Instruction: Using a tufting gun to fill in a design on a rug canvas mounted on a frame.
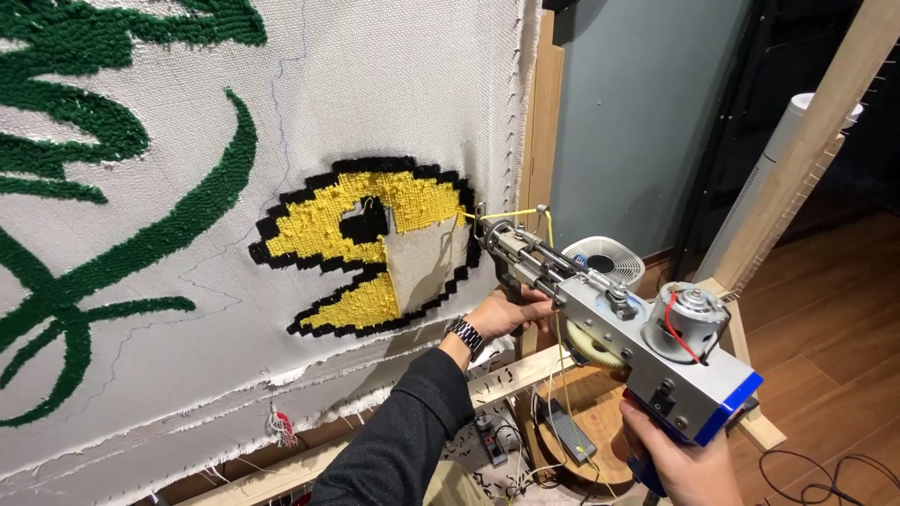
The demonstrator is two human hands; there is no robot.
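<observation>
Head view, tool: a silver and blue tufting gun (609,323) is up at the cloth, its needle tip touching the right edge of the yellow patch.
Head view, left hand: the left hand (506,312) is wrapped around the gun's front handle, fingers closed on it; a metal watch (465,334) sits at the wrist above a dark sleeve (398,436).
Head view, right hand: the right hand (682,459) grips the blue rear handle from below; its lower part is cut off by the bottom edge, and the gun's body hides most of the fingers.
Head view, yarn: a yellow yarn strand (514,214) runs from the needle end back over the gun and drops behind it; where it ends is hidden.
Head view, cloth: the white cloth (394,84) is stretched on a wooden frame (542,122), with a yellow shape (328,225) outlined in black, part of it unfilled.
Head view, green: 1 green tufted pattern (56,159) spreads across the left side, cut off at the top and left edges.
Head view, background: a small white fan (605,258) shows behind the gun, half hidden by it.
Head view, floor: a power strip (566,431) and loose cables lie below, hard to make out.
</observation>
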